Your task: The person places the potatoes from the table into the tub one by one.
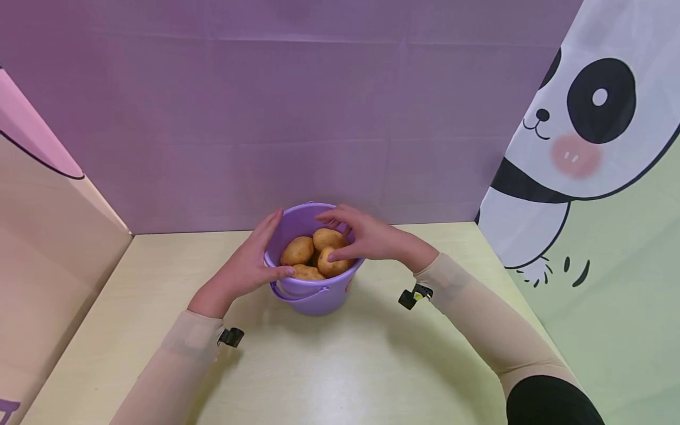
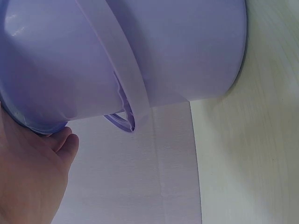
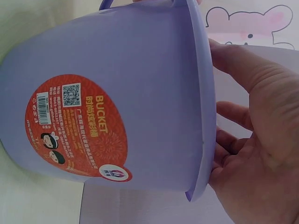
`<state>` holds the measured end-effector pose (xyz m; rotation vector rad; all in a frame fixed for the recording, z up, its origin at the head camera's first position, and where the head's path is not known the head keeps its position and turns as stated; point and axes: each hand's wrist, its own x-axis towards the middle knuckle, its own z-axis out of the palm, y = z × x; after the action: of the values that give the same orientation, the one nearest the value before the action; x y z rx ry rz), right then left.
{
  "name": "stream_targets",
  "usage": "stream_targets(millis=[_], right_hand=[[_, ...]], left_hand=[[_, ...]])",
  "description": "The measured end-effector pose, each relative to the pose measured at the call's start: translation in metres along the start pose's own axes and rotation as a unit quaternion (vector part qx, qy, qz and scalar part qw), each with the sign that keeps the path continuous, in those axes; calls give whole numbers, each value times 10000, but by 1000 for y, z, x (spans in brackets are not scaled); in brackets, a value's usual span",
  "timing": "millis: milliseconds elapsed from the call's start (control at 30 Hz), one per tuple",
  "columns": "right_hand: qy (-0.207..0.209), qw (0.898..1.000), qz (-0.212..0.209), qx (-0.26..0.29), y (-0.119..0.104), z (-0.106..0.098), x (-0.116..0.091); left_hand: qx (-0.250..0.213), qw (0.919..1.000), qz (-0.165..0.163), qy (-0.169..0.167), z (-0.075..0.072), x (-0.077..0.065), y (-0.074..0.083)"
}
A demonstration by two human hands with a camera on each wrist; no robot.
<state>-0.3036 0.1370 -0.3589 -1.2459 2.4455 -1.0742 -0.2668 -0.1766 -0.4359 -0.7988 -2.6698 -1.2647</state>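
Note:
A purple bucket (image 1: 313,298) stands on the table with several potatoes (image 1: 298,251) inside. My left hand (image 1: 239,268) holds its left side, the thumb over the front rim and the fingers along the outer edge. The left wrist view shows two fingertips (image 2: 69,145) just under the rim. Over the right rim reaches my right hand (image 1: 372,235), thumb and fingers spread apart. Its thumb overlaps the front-right potato (image 1: 333,267), while its bent fingers hang above the rear potato (image 1: 328,238). The bucket's handle (image 2: 122,56) hangs down at the front.
The light wood table (image 1: 329,360) meets a purple cloth wall (image 1: 297,118) close behind the bucket. A panda-print panel (image 1: 600,171) stands on the right, a pale panel (image 1: 48,248) on the left. A red label (image 3: 77,128) is on the bucket's side.

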Motion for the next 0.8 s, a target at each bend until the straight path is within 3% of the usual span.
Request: stream_targets(millis=[500,800], right_hand=[[102,9998,-140,-65,2,-2,0],[633,9975,-210,-230,12,-3,-10]], left_hand=[[-61,10000,-1,-30,1,0,1],[-2,9999,58,-105,-2,-2,2]])
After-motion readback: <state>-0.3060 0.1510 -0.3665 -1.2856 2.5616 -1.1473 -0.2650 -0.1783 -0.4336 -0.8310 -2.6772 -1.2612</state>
